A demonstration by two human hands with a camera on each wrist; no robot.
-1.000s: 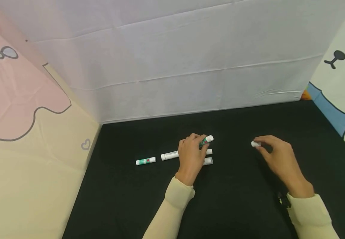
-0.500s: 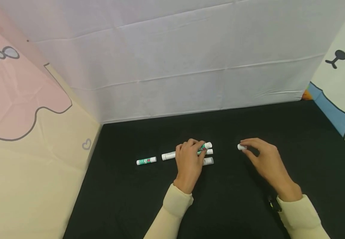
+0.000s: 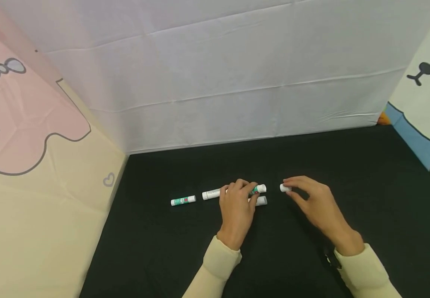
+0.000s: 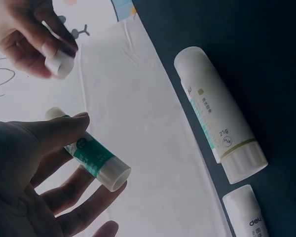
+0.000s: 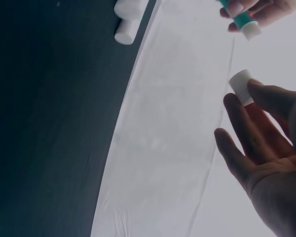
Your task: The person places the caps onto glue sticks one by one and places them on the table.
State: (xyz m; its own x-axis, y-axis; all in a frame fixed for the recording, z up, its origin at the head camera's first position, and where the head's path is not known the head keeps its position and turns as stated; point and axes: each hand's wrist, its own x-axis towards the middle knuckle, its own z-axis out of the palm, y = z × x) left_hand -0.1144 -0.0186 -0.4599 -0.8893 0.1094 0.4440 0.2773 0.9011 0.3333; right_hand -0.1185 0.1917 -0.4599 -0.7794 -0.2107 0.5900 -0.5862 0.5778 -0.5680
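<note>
My left hand (image 3: 236,207) holds a small green-and-white glue stick (image 4: 92,157) between thumb and fingers, above the table. Its exposed whitish end faces right, toward the other hand. To the right, my right hand (image 3: 313,205) pinches a white cap (image 5: 241,87) between thumb and fingertips. A short gap separates cap and glue stick. Beneath the left hand lie larger white glue sticks, partly hidden in the head view; one larger glue stick (image 4: 217,113) shows plainly in the left wrist view. Another small green-and-white glue stick (image 3: 183,200) lies to their left.
A black table (image 3: 289,256) carries everything. Behind it hangs a white cloth wall (image 3: 215,82). Cartoon-printed cloths, a pink-and-cream one (image 3: 62,198) and a white-and-blue one (image 3: 420,132), border the left and right sides.
My right hand has moved left with the cap, closing much of the distance to the left hand. The left hand has come slightly nearer the front edge, still holding the glue stick.
</note>
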